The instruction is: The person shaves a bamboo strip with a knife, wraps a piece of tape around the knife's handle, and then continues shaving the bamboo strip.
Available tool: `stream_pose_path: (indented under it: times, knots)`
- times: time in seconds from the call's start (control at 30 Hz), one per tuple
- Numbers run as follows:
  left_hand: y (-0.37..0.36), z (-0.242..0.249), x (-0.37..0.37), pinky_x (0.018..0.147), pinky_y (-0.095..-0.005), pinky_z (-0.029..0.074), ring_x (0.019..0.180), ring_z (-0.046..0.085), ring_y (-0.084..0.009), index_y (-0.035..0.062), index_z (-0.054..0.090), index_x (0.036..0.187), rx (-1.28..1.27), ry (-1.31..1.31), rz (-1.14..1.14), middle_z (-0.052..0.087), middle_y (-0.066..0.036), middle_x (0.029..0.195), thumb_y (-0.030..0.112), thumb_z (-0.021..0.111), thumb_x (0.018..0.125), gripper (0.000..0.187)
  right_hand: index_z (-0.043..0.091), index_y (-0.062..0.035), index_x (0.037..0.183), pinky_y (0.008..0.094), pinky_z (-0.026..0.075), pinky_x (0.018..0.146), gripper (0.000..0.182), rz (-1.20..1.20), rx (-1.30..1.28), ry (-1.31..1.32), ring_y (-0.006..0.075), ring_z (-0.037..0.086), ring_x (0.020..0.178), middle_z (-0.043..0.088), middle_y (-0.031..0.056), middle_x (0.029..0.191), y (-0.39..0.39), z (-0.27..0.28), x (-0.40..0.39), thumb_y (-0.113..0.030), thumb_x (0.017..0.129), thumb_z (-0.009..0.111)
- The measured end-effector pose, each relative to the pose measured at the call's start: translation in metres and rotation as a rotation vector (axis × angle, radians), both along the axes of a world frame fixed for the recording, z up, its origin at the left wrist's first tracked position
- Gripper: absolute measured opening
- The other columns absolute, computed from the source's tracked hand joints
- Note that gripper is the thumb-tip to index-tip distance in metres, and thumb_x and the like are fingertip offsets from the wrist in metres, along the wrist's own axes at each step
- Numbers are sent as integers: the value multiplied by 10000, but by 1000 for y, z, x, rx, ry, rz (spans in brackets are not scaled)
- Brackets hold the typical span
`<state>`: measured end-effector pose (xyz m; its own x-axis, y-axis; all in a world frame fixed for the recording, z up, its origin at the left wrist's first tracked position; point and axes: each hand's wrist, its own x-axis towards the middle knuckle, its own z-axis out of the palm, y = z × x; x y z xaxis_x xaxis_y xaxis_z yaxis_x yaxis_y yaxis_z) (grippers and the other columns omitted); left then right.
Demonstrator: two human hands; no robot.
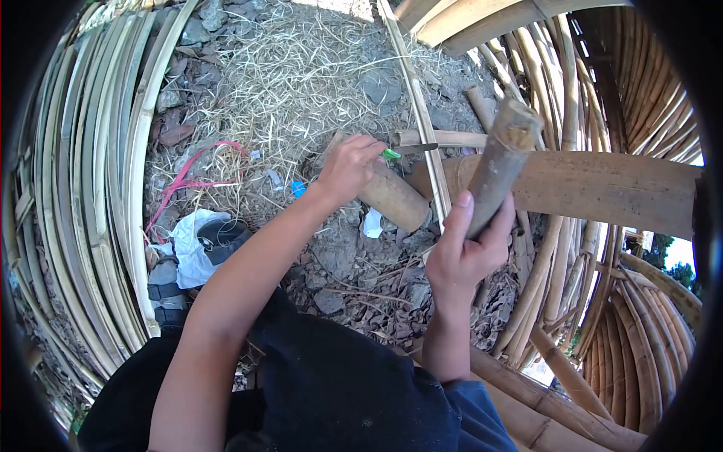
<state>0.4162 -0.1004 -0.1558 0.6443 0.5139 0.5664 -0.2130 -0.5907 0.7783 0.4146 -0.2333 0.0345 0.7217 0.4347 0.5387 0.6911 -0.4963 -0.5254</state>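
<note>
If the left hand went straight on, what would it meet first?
Probably the long bamboo strip: the green-handled tool in the left hand points at it, its dark end seeming to cross it, though depth is unclear.

A pink ribbon [181, 180] lies on the ground [336, 252], a blue scrap [298, 189] to its right; a white sheet [190, 258] lies below the ribbon; straw [294, 83] is strewn above; long strips [99, 188] line the left side.

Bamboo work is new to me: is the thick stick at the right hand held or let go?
Held: the right hand is wrapped around the thick stick, which crosses in front of the wide bamboo slat.
</note>
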Motion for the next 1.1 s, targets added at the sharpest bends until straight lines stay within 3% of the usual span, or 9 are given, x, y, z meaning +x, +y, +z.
stream_pose_path:
  times: [0.13,0.3,0.37,0.4,0.67,0.73,1.0,1.07,1.1]
  knots:
    - [2,-3,0,776,-402,519,869,656,-300,5,701,953,10,59,-3,696,-116,913,-65,672,696,267,538,77,1200,309,459,564,336,-139,-190,446,118,576,637,623,97,775,1,14,1,-139,956,617]
    - [3,-4,-2,768,-398,514,864,658,-296,16,705,950,22,44,-8,698,-109,914,-54,681,703,258,585,18,1066,194,383,454,232,-45,413,169,46,519,521,561,28,697,7,28,-5,-203,1001,554]
    - [2,-1,-4,752,-398,522,854,648,-294,27,702,935,43,36,8,687,-99,892,-50,667,704,246,589,21,1056,204,394,452,246,15,-173,-140,54,528,510,563,35,697,6,-3,2,-216,1003,554]
    - [3,0,-3,736,-398,530,844,638,-293,38,699,920,63,28,26,677,-89,870,-47,654,705,235,595,29,1063,215,403,456,267,-136,-283,473,53,522,501,556,38,698,3,-9,-3,-230,1005,559]
    - [5,-6,-3,740,-404,525,849,641,-290,28,693,924,62,12,21,677,-90,886,-42,643,718,223,562,-6,1022,214,404,425,291,76,403,-78,87,530,482,563,48,681,14,19,-1,-295,1014,533]
    - [8,-6,-3,746,-406,522,850,642,-290,30,692,928,73,11,36,676,-89,891,-40,641,718,227,536,76,1102,442,504,629,315,-127,-474,487,274,661,684,638,189,742,11,6,-8,-206,971,584]
    - [5,-8,-7,788,-409,516,871,646,-294,29,681,936,77,-9,27,681,-92,913,-56,633,710,246,542,-13,1000,208,375,399,312,114,499,-70,96,526,470,547,41,651,29,20,-7,-321,1024,499]
    - [7,-5,-7,790,-408,519,877,647,-296,27,679,938,49,-22,36,679,-95,917,-61,634,706,252,554,58,1095,409,487,570,300,-69,-529,303,291,638,633,649,213,740,16,6,-16,-226,998,546]
    - [6,-6,-8,792,-407,521,883,649,-298,26,676,940,13,-27,43,678,-97,921,-66,634,703,258,562,58,1090,375,475,547,299,-125,-387,369,247,621,602,638,176,711,15,6,-16,-226,997,554]
